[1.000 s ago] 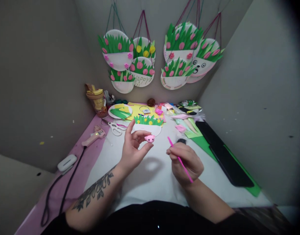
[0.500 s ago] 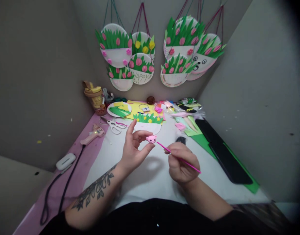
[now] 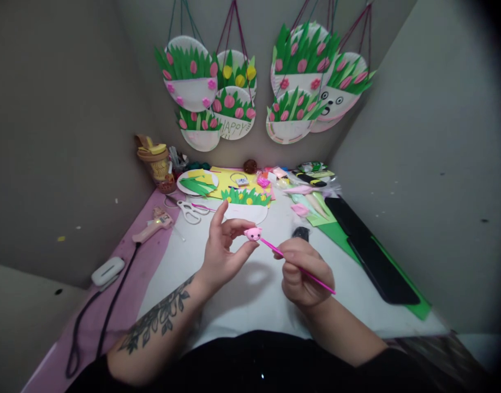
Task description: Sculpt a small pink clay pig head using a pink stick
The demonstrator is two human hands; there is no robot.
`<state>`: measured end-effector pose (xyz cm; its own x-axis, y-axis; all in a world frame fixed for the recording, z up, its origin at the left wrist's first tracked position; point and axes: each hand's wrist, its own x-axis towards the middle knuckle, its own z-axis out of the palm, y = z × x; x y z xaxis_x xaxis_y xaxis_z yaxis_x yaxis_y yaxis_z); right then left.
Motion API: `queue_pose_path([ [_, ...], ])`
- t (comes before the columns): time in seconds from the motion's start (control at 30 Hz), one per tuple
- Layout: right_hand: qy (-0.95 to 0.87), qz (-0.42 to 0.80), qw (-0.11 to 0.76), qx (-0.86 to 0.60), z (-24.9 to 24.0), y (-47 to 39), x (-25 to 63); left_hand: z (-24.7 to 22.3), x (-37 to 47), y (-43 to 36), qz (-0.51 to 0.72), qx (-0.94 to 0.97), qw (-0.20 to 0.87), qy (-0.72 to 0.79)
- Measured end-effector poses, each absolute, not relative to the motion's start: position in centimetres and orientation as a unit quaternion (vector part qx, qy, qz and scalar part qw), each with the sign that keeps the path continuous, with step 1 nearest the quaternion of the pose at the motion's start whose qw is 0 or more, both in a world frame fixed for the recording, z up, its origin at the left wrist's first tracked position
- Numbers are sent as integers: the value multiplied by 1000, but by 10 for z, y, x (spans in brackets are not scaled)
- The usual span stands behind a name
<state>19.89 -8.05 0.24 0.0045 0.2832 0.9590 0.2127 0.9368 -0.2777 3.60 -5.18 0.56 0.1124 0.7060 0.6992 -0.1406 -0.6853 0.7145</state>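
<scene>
A small pink pig head (image 3: 254,234) with dark eyes, apparently modelled from clay, is pinched between the thumb and fingers of my left hand (image 3: 226,251). My right hand (image 3: 305,270) grips a thin magenta modelling tool (image 3: 316,280) like a pencil. The tool's tip is at the right side of the pig head, touching it or very close. Both hands are raised above the white table covering (image 3: 242,311). Beyond them lies a white paper-plate pocket (image 3: 246,212) with green paper grass and yellow flowers.
White scissors (image 3: 190,212), a pink glue gun (image 3: 154,226) with a black cord and a white case (image 3: 108,271) lie at left. A black flat object (image 3: 369,256) rests on green sheets at right. Pink clay (image 3: 300,209) and packets lie behind. Paper-plate crafts (image 3: 191,93) hang on the wall.
The tool's tip has moved slightly left and down, closer to the pig head's side, and its rear end has dropped a little. The left hand has hardly moved.
</scene>
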Motion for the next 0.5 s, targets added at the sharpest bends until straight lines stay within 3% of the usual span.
queue_pose_path([
  [0.5,-721,2,665,-193,1,-81,200,2,36,-53,620,690,304,219],
])
